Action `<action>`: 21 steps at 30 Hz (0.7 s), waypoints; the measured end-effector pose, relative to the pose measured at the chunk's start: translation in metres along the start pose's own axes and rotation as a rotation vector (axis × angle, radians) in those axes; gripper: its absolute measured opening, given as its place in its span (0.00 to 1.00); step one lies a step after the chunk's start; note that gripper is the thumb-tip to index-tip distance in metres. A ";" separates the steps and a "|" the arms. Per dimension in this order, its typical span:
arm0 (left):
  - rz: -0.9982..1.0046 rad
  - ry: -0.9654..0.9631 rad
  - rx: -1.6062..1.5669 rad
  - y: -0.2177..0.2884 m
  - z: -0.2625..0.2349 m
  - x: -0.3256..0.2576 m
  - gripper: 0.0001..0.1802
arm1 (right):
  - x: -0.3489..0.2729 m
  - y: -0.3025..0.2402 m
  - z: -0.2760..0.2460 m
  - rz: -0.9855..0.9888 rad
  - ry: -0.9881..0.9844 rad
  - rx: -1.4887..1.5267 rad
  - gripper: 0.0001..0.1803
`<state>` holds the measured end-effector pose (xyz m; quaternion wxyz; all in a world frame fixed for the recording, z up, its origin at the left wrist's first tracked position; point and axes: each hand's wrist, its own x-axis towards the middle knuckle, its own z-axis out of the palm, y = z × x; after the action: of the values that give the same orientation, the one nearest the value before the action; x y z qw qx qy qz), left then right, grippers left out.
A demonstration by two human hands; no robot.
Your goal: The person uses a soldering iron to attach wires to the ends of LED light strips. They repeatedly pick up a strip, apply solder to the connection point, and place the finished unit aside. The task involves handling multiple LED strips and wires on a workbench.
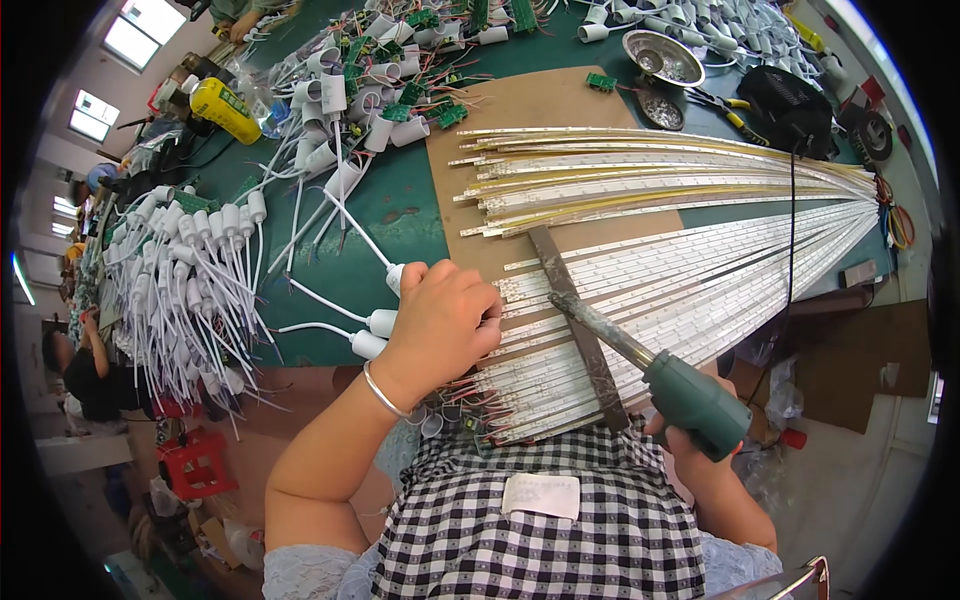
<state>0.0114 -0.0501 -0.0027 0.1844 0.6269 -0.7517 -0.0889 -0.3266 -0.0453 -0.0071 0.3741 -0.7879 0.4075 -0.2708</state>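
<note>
Gripping a green, plastic-handled soldering iron (690, 395) in the curled right hand (697, 458) above slim white circuit strips (700, 290), probably light, bendy and best pinched by their edges, while bending the left hand (447, 312) nearly closed at their left ends, hiding any hold.

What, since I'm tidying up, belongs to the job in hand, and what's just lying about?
Apparently the job's:
pale strips, left hand at their ends
green-handled soldering iron, in the right hand
dark bar across the strips
white cylinders beside the left hand

Probably just lying about:
yellow bottle
black bag
red stool
</note>
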 end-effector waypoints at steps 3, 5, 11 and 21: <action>-0.021 -0.019 0.008 0.001 0.000 0.000 0.04 | 0.000 -0.002 -0.001 -0.003 -0.007 -0.028 0.27; -0.028 -0.028 0.008 0.001 -0.001 0.000 0.04 | 0.002 -0.003 -0.001 -0.009 -0.013 -0.025 0.26; -0.032 -0.072 -0.007 0.001 -0.005 0.002 0.04 | 0.008 -0.008 0.000 0.028 -0.026 0.130 0.24; -0.041 -0.048 -0.045 0.000 -0.002 -0.002 0.05 | 0.006 -0.008 0.010 0.318 -0.118 0.301 0.27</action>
<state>0.0123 -0.0481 -0.0011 0.1785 0.6354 -0.7409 -0.1246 -0.3131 -0.0437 -0.0057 0.5486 -0.6634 0.4591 -0.2195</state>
